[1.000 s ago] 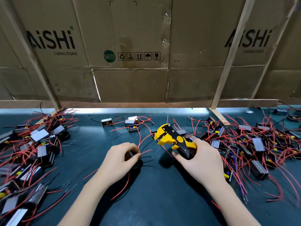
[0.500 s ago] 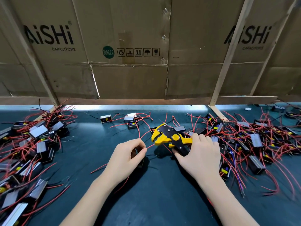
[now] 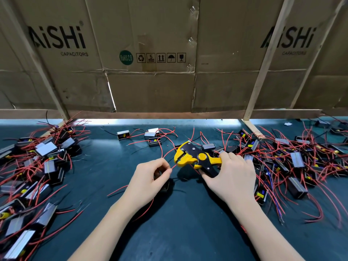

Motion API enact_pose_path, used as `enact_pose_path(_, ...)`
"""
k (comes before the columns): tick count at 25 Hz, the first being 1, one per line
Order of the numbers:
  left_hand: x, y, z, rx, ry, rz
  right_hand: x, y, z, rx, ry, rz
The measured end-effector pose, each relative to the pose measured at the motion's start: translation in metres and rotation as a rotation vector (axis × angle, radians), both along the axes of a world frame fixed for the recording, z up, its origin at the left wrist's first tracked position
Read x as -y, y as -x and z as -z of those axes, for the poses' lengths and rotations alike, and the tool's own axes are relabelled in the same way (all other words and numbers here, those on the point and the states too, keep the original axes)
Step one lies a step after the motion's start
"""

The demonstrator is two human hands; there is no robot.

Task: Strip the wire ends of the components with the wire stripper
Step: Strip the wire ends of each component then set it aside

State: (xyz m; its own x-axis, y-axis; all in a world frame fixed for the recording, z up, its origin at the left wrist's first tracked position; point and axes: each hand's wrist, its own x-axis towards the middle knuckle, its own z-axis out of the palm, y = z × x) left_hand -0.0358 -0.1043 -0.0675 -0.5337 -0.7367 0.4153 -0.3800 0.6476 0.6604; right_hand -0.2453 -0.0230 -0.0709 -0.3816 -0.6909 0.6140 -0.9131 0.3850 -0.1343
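Observation:
My right hand (image 3: 230, 178) grips the handles of a yellow and black wire stripper (image 3: 195, 158), whose jaws point left. My left hand (image 3: 150, 178) pinches a red wire (image 3: 174, 165) between thumb and forefinger, and the wire's end reaches the stripper's jaws. Under my left palm sits a small black component (image 3: 164, 185), mostly hidden, with red and black wires trailing from it over the dark mat.
A pile of components with red wires (image 3: 37, 166) fills the left side, another pile of components (image 3: 293, 159) the right. Three loose components (image 3: 150, 137) lie at the back centre. A cardboard wall (image 3: 150, 72) with wooden struts closes the far edge of the mat.
My left hand lifted off the component and brought a red wire end up to the stripper. My right hand lowered the stripper leftward until its jaws met the wire.

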Motion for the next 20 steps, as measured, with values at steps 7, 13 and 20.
enact_pose_path(7,0.000,-0.001,-0.001,0.012,-0.004,0.014,-0.002,0.002,-0.007,0.054,-0.131,0.009)
enact_pose_path(13,0.001,-0.003,-0.001,0.025,-0.041,0.013,-0.002,-0.003,-0.005,0.001,-0.107,0.067)
enact_pose_path(20,0.004,-0.010,-0.009,0.004,-0.114,0.033,-0.001,0.011,0.003,0.039,-0.028,0.129)
